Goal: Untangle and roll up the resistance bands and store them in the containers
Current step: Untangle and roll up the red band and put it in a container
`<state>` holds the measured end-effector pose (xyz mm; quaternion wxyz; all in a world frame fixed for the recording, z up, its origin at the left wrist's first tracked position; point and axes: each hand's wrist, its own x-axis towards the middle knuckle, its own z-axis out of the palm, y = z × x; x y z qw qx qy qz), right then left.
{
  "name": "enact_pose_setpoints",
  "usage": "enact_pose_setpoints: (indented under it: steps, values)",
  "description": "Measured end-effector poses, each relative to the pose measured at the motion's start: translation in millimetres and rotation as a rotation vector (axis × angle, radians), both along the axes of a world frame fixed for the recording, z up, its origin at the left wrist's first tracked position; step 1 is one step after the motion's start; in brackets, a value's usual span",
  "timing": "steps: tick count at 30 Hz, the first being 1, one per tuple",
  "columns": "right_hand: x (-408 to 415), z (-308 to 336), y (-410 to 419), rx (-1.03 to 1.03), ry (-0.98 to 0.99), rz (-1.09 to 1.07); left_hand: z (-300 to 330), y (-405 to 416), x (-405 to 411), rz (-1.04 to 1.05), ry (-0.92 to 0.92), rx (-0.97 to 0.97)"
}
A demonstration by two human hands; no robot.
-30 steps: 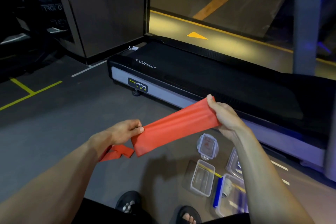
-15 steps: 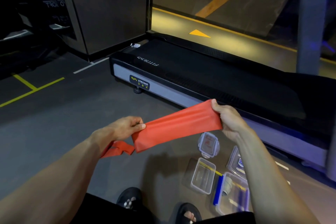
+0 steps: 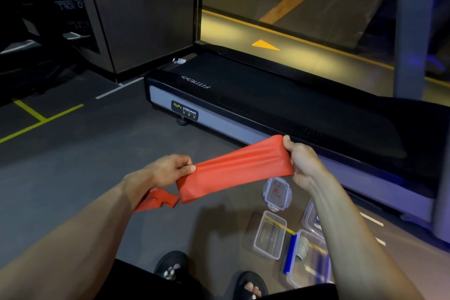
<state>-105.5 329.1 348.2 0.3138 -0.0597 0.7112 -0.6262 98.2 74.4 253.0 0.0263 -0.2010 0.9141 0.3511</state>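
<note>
Untangling step, band being spread flat; rolling not yet begun. Next move likely calls for freeing the twisted tail, then rolling from one end.

Left hand (image 3: 170,170) is pinching the red resistance band (image 3: 237,169) at its near end, fingers curled round it. Right hand (image 3: 300,162) is gripping the far end, thumb over the top edge. Band is stretching between them in mid-air; twisted tail (image 3: 158,200) is hanging beneath the left wrist. Clear containers (image 3: 269,235) are lying on the floor below the right hand, treadmill (image 3: 280,109) beyond.
</note>
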Motion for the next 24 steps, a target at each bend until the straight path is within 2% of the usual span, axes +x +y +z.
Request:
enact_pose_setpoints:
  steps: [5, 10, 17, 24]
  values:
    - [1.8, 2.6, -4.4, 0.002, -0.027, 0.011, 2.2, 2.1, -1.4, 0.006, 0.0, -0.028]
    - [1.7, 4.7, -0.4, 0.013, 0.009, 0.2, 4.4, -0.5, 0.5, 0.005, -0.005, -0.054]
    - [-0.4, 1.1, 2.1, -0.041, 0.066, 0.136, 5.4, 1.5, 0.1, 0.005, 0.0, 0.021]
    - [-0.6, -0.5, 4.4, -0.047, 0.103, 0.156, 5.4, -1.6, -0.2, 0.1, 0.062, -0.024]
